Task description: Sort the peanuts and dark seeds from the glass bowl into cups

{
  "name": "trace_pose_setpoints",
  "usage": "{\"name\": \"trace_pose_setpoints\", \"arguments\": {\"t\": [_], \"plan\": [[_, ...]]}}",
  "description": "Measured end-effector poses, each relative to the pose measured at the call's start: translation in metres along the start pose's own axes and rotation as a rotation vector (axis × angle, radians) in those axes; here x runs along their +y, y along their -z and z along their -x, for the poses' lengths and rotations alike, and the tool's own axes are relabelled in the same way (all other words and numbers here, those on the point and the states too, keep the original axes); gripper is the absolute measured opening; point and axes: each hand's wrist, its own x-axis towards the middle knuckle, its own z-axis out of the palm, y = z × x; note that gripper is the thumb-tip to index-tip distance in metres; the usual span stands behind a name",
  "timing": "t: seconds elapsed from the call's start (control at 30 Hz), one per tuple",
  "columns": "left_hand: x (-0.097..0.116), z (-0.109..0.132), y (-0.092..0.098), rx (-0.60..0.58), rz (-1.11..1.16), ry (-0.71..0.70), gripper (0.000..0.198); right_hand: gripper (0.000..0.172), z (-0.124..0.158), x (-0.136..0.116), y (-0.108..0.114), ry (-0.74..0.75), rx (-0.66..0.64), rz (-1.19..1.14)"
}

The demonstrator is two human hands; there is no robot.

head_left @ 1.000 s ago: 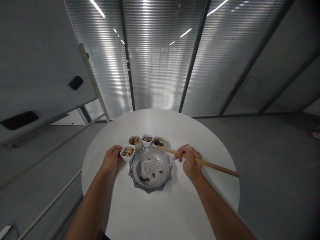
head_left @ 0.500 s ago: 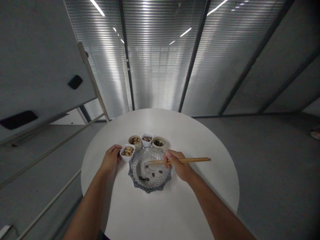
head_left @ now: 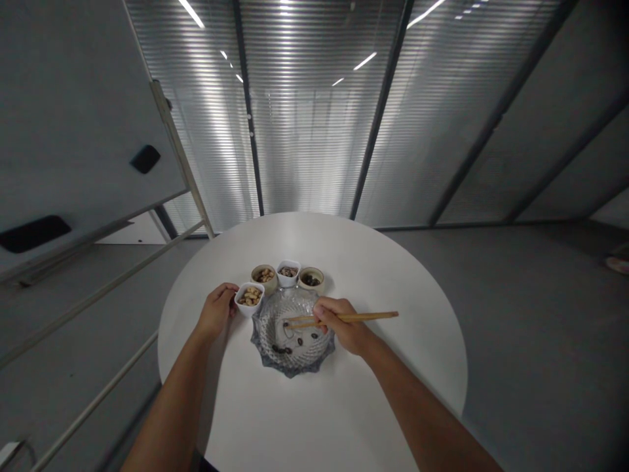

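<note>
A pair of wooden chopsticks point(head_left: 366, 316) is in my right hand point(head_left: 341, 321), its fingers closed round them. Their tips are at a small dark bean point(head_left: 285, 325) in the scalloped glass bowl point(head_left: 268, 357); whether they grip it I cannot tell. Several more dark beans point(head_left: 282, 349) lie on the bowl's bottom. To the left, my left hand point(head_left: 219, 309) rests on the table, fingers curled at the side of a small white bowl point(head_left: 250, 309) of pale nuts point(head_left: 250, 296); part of the fingers is hidden.
Behind the glass bowl stand a beige cup point(head_left: 264, 278) of brownish nuts, a white square bowl point(head_left: 288, 278) of speckled pieces and another beige cup point(head_left: 311, 280) with dark beans. All are on a round white table point(head_left: 373, 262). A whiteboard on a frame point(head_left: 93, 131) stands left.
My right hand and the chopsticks have moved slightly left, and the tips are now lower, at a dark bean in the glass bowl. My left hand stays by the white bowl.
</note>
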Motion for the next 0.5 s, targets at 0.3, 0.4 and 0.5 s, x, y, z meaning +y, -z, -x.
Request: {"name": "trace_pose_setpoints", "arguments": {"t": [0.3,0.4,0.5], "plan": [[0.0042,0.0019,-0.0019,0.006,-0.005,0.020,0.022,0.052,-0.0008,0.0018,-0.0010,0.002,0.008,0.001],[0.0048,0.0022,-0.0025,0.012,-0.009,0.022,0.023,0.051,-0.0009,0.0019,-0.0019,-0.008,0.002,-0.019],[0.0064,0.0031,-0.0028,0.006,-0.005,0.027,0.023,0.051,-0.0007,0.0033,-0.0026,-0.007,0.000,-0.043]]}}
